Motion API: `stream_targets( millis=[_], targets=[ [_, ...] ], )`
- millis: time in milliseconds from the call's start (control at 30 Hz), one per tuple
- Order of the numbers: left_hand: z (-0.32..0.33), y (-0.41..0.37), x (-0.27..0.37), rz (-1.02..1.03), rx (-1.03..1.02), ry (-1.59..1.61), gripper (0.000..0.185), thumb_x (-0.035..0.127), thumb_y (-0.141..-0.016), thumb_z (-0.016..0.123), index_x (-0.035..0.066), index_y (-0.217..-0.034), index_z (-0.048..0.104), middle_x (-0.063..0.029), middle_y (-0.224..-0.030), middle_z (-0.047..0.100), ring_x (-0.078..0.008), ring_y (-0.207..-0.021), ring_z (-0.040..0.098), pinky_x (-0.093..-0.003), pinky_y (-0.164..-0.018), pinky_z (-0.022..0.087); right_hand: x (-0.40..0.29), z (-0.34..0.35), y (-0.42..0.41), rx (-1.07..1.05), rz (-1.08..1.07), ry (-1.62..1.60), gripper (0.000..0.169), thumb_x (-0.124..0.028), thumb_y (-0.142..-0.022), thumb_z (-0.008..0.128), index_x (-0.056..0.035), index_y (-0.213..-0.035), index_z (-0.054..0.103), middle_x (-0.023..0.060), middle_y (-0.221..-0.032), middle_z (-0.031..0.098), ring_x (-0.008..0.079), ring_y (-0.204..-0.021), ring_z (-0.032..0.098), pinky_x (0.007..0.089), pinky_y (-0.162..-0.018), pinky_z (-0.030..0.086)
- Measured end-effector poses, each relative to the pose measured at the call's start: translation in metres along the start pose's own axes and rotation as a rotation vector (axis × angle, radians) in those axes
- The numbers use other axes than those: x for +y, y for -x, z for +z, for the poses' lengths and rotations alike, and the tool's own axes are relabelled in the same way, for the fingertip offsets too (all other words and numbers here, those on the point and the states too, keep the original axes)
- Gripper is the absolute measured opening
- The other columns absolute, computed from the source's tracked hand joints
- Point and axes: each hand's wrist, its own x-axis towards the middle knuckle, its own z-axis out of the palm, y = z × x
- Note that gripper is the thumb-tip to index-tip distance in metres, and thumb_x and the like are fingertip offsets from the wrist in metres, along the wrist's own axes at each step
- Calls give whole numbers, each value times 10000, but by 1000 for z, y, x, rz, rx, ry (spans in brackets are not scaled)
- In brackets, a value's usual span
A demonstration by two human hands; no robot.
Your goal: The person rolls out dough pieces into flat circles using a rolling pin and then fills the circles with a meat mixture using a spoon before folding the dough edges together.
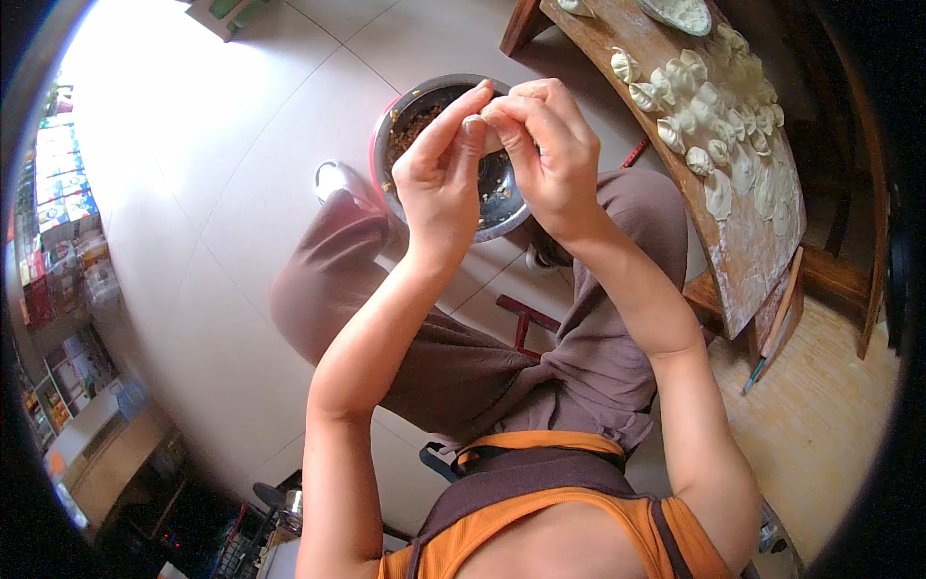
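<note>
My left hand (pixel 441 166) and my right hand (pixel 555 148) meet above a dark metal bowl (pixel 499 233). Between their thumbs and fingers they pinch a dumpling (pixel 493 141), of which only a small pale patch shows. Brown minced filling (pixel 414 136) lies in the bowl, with bits stuck to its inner wall. To the right, a floured wooden board (pixel 738 282) carries several pleated dumplings (pixel 670 135). Flat dough wrappers (pixel 718 194) lie nearer to me on the same board, some overlapping.
A bowl of flour (pixel 684 14) sits at the board's far end. Below its near end rests a thin wooden stick (pixel 783 300). The dark red bar of a stool (pixel 527 315) shows between my legs. Stocked shelves (pixel 69 275) stand at left, beyond the tiled floor (pixel 210 304).
</note>
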Motion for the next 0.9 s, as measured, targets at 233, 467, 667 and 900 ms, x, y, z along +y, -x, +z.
stream_targets(
  millis=[233, 467, 667, 900],
  targets=[
    [5, -9, -13, -100, 57, 111, 196, 82, -945, 576, -46, -1079, 640, -96, -1059, 672, -117, -913, 607, -252, -837, 487, 2, 1, 10, -32, 90, -61, 647, -363, -853, 666, -33, -1362, 442, 174, -1091, 535, 311, -988, 568, 385, -875, 456],
    [12, -8, -9, -337, -227, 266, 598, 449, -1016, 319, -21, -1380, 380, -155, -1227, 577, -198, -1069, 583, -308, -877, 506, 28, -22, 10, -222, 475, -252, 516, -260, -793, 757, 28, -1186, 586, 157, -1071, 646, 254, -995, 630, 340, -874, 482],
    [9, -9, 4, -290, -330, 124, 886, 684, -901, 285, 75, -1509, 78, -224, -1421, 405, -320, -1310, 413, -454, -981, 464, 72, -46, -4, -213, 728, -517, 298, -119, -806, 729, -22, -1077, 655, 49, -970, 694, 121, -880, 649, 287, -803, 527],
    [10, -18, 4, -269, -290, 63, 708, 563, -980, 279, 61, -1477, 237, -207, -1375, 458, -289, -1256, 472, -409, -973, 467, 218, -74, -98, 181, 723, -4, 220, -201, -886, 654, -55, -1050, 660, 56, -1002, 674, 142, -934, 618, 321, -833, 498]
  ],
)
